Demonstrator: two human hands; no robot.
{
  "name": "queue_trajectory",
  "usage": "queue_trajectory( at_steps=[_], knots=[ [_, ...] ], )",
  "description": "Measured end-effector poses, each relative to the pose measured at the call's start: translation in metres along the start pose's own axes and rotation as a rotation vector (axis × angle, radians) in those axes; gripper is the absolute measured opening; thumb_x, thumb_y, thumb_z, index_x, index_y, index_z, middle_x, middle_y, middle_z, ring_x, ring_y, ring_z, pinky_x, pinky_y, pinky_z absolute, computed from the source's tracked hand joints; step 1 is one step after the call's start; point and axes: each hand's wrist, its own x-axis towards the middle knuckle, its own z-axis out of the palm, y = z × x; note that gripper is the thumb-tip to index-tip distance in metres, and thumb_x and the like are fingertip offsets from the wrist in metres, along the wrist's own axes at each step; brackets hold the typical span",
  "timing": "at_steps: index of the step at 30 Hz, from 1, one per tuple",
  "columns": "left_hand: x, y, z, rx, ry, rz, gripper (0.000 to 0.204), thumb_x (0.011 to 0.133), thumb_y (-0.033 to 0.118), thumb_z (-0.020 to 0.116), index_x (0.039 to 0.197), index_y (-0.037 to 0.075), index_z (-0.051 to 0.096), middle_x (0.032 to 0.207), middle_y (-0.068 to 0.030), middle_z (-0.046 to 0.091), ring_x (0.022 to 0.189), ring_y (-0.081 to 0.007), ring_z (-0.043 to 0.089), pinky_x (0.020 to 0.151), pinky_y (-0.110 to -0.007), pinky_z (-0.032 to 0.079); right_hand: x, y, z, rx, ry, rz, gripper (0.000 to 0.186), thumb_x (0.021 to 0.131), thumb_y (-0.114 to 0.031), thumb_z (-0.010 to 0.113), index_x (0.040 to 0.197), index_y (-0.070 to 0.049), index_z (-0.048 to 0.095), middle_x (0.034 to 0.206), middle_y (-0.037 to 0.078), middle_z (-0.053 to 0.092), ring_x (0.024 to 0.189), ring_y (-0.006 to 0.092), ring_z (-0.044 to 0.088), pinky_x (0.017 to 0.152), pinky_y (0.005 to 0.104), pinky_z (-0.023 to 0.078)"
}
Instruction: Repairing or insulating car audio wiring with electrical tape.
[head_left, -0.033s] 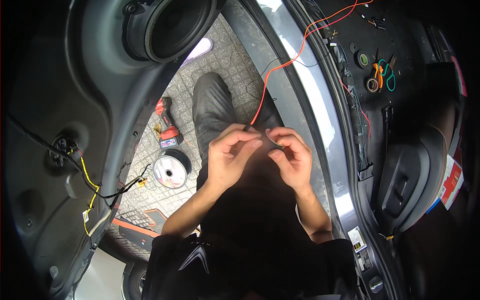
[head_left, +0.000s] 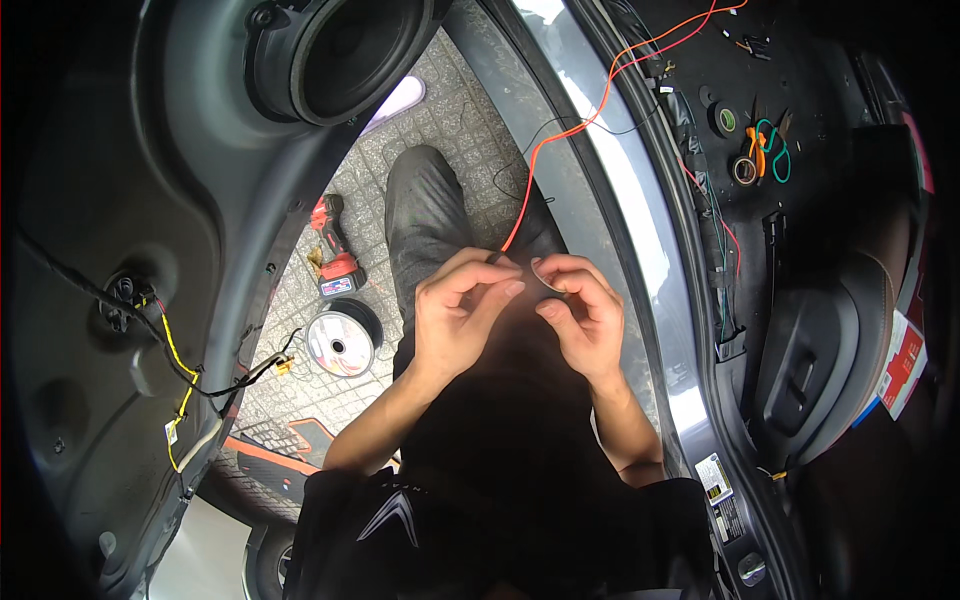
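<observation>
In front of my body, my left hand (head_left: 455, 315) is closed, thumb and fingers pinching the end of an orange wire (head_left: 532, 175). A short dark stretch shows on the wire right at the fingers. My right hand (head_left: 588, 318) sits beside it at the same height, fingers curled in toward the thumb. Between those fingers is a dark thing with a thin pale curved edge (head_left: 549, 284); what it is I cannot make out against the black clothing. From my left hand the wire runs up and right across the car's door sill (head_left: 625, 190).
An open car door with a round speaker (head_left: 365, 60) and hanging yellow-black wiring (head_left: 180, 350) stands left. A red cordless tool (head_left: 336, 248) and a wire spool (head_left: 338, 345) are on the paving. Inside the car lie tape rolls (head_left: 744, 170), teal-handled scissors (head_left: 781, 152) and an orange-handled tool (head_left: 756, 150).
</observation>
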Motion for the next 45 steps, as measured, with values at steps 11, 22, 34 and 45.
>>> queue_trajectory(
  at_steps=[11, 22, 34, 45],
  knots=[
    [0.0, 0.0, 0.013, 0.184, -0.01, 0.083, 0.007, 0.096, -0.001, 0.05, 0.102, 0.0, 0.046, 0.096, -0.0143, 0.054, 0.077, -0.0225, 0.054, 0.068, -0.033, 0.047, 0.0, -0.006, 0.001, -0.239, -0.056, -0.061, 0.025, 0.082, -0.012, 0.077, 0.091, 0.002, 0.059, 0.102, 0.016, 0.068, 0.1, 0.0301, 0.069, 0.082, 0.0351, 0.056],
    [0.004, 0.006, -0.002, -0.364, -0.109, -0.243, 0.014, 0.099, 0.009, 0.055, 0.105, -0.002, 0.063, 0.086, -0.0014, 0.058, 0.074, -0.0079, 0.054, 0.07, -0.024, 0.049, -0.016, 0.006, -0.007, -0.13, -0.128, 0.046, 0.023, 0.086, -0.014, 0.074, 0.092, 0.002, 0.058, 0.098, 0.015, 0.066, 0.098, 0.0297, 0.068, 0.08, 0.0337, 0.054],
    [-0.001, -0.011, 0.012, -0.374, 0.116, -0.34, 0.014, 0.097, 0.01, 0.061, 0.09, -0.001, 0.061, 0.077, -0.0016, 0.06, 0.063, -0.0084, 0.054, 0.058, -0.023, 0.043, -0.001, -0.004, 0.003, -0.286, -0.218, -0.265, 0.024, 0.085, -0.013, 0.074, 0.089, 0.004, 0.057, 0.099, 0.017, 0.063, 0.093, 0.0331, 0.067, 0.081, 0.0387, 0.054],
    [0.014, 0.004, -0.009, -0.413, -0.302, -0.082, 0.03, 0.09, 0.001, 0.061, 0.119, -0.006, 0.062, 0.103, -0.008, 0.057, 0.081, -0.0127, 0.047, 0.071, -0.026, 0.038, -0.022, 0.019, -0.002, 1.317, -0.168, 0.397, 0.036, 0.103, -0.038, 0.048, 0.112, -0.004, 0.056, 0.092, 0.009, 0.058, 0.071, 0.0203, 0.058, 0.068, 0.0403, 0.051]
  ],
)
